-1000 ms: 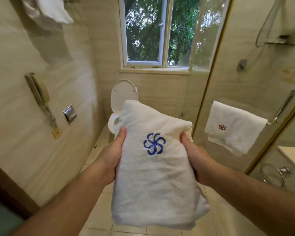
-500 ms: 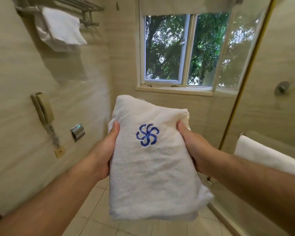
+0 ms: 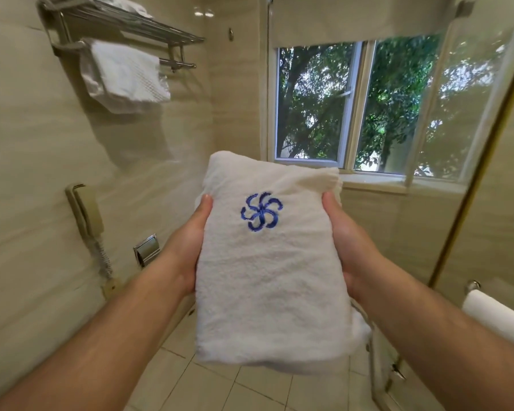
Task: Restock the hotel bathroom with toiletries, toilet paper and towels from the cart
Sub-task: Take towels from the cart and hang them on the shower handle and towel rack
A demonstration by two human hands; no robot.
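I hold a folded white towel (image 3: 273, 277) with a blue pinwheel emblem flat in front of me at chest height. My left hand (image 3: 187, 247) grips its left edge, thumb on top. My right hand (image 3: 347, 247) grips its right edge the same way. High on the left wall is a chrome towel rack (image 3: 137, 23); a white waffle towel (image 3: 125, 75) hangs from its lower bar and more white cloth lies on its top shelf. The rack is above and to the left of the towel I hold.
A beige wall phone (image 3: 86, 215) and a chrome toilet paper holder (image 3: 147, 249) are on the left wall. A window (image 3: 356, 108) faces me. A glass shower screen (image 3: 487, 173) stands at right, with a white towel (image 3: 499, 315) on its bar. Tiled floor below.
My view has tilted up and left: the toilet has dropped out of sight and the chrome rack has come fully into view. Both hands keep the same hold on the towel.
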